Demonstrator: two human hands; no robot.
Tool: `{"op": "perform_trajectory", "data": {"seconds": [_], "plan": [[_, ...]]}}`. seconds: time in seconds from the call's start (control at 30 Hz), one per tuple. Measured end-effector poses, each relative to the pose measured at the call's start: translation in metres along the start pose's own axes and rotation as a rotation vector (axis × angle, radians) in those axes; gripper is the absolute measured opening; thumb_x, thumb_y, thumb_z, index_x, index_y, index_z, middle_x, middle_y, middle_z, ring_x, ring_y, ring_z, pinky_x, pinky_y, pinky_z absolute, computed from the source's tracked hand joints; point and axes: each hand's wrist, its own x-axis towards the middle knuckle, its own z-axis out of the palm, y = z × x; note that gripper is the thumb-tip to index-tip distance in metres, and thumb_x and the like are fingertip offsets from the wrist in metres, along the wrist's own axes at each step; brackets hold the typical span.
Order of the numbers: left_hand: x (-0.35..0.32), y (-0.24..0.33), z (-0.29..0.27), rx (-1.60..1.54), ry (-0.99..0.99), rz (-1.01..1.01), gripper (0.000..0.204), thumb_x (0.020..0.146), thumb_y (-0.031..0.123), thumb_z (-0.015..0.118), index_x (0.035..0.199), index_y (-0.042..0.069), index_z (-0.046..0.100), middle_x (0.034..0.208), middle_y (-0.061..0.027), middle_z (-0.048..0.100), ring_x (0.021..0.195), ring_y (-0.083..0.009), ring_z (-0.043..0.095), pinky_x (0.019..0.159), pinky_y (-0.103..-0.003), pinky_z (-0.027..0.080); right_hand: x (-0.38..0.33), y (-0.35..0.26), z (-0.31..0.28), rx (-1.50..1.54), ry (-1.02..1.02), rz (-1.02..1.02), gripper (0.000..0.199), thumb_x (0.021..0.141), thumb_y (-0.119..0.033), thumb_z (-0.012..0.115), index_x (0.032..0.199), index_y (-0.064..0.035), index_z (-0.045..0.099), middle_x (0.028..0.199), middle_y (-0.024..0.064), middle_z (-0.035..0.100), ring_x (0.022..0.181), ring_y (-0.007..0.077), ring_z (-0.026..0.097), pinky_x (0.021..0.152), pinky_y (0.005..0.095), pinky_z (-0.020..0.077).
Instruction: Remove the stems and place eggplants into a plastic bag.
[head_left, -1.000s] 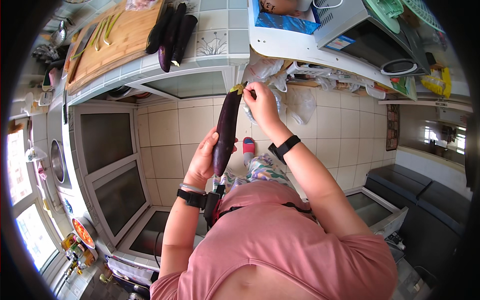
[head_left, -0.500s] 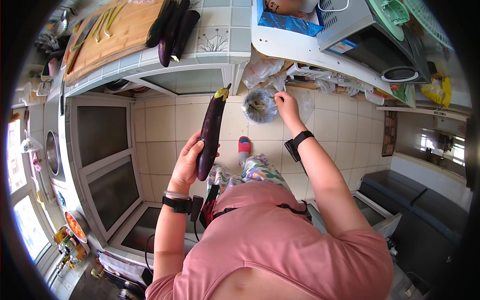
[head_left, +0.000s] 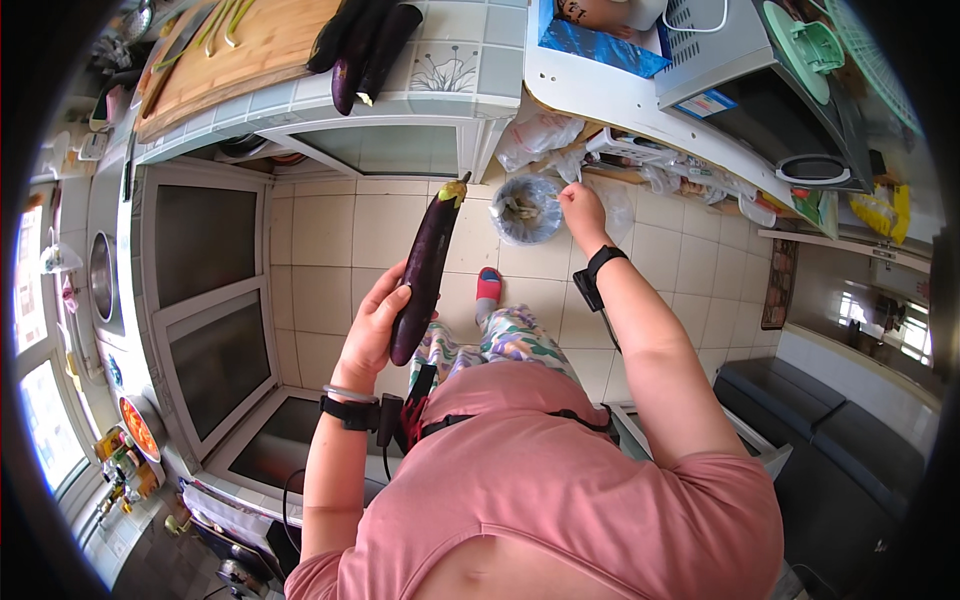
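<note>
my left grip (head_left: pixel 372 330) wraps a glossy, smooth purple eggplant (head_left: pixel 425 268). at one o'clock, a thin crinkled plastic bag (head_left: pixel 527 208). glazed tile floor (head_left: pixel 320 235); matt wood cutting board (head_left: pixel 235 45) at eleven.

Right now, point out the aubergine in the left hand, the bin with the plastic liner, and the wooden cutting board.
aubergine (head_left: pixel 422 275), head view, middle of its dark body.
bin (head_left: pixel 527 210), head view, its plastic-lined rim.
wooden cutting board (head_left: pixel 250 45), head view, bare wood near the centre.
</note>
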Motion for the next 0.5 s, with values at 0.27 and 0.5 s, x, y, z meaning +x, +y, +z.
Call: {"op": "perform_trajectory", "data": {"seconds": [0.27, 0.5], "plan": [[-0.001, 0.000, 0.006, 0.036, -0.012, -0.007, 0.055, 0.094, 0.017, 0.057, 0.143, 0.003, 0.037, 0.112, -0.0136, 0.063, 0.092, -0.0215, 0.065, 0.085, -0.032, 0.052, 0.007, 0.005, 0.003, 0.125, 0.004, -0.097, 0.017, 0.086, -0.019, 0.064, 0.092, -0.0041, 0.070, 0.082, 0.0117, 0.069, 0.078, 0.0244, 0.065, 0.073, 0.0336, 0.0507], [0.008, -0.010, 0.006, 0.281, -0.077, 0.150, 0.063, 0.090, 0.009, 0.066, 0.145, 0.005, 0.037, 0.122, -0.0064, 0.057, 0.108, -0.0130, 0.054, 0.094, -0.026, 0.043, -0.044, -0.126, -0.058, 0.786, -0.175, -0.296, 0.016, 0.089, -0.009, 0.066, 0.102, -0.0002, 0.066, 0.089, 0.0032, 0.067, 0.081, 0.0100, 0.062, 0.072, 0.0234, 0.0496]]}}
